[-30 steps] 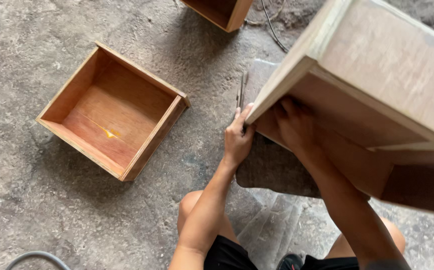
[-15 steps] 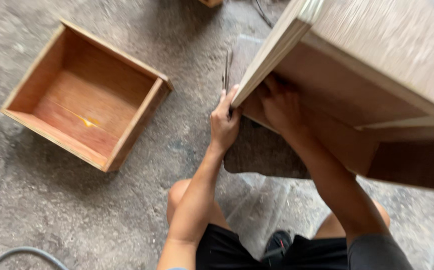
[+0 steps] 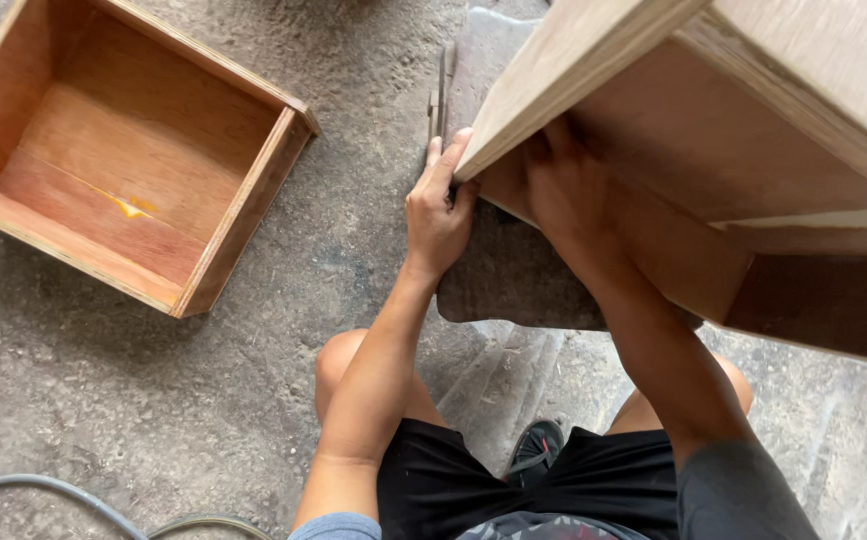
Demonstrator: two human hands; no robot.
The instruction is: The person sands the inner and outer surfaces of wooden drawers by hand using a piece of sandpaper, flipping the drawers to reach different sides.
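Plywood fills the upper right of the frame: a large pale wooden cabinet [image 3: 754,150], tipped so its corner edge slants down toward the middle. The left hand [image 3: 441,205] grips that lower corner from the left, fingers [image 3: 451,160] pressed together and laid up along the board's edge, thumb tucked beneath. The right hand [image 3: 569,185] reaches under the panel just beside it; its fingers curl against the underside, partly hidden in shadow, so whether they pinch anything I cannot tell. Below both hands lies a dark flat slab [image 3: 514,270] on the concrete floor [image 3: 154,400]. An open wooden drawer box [image 3: 124,150] sits at upper left, well apart. A grey hose [image 3: 54,490] curves along the lower left.
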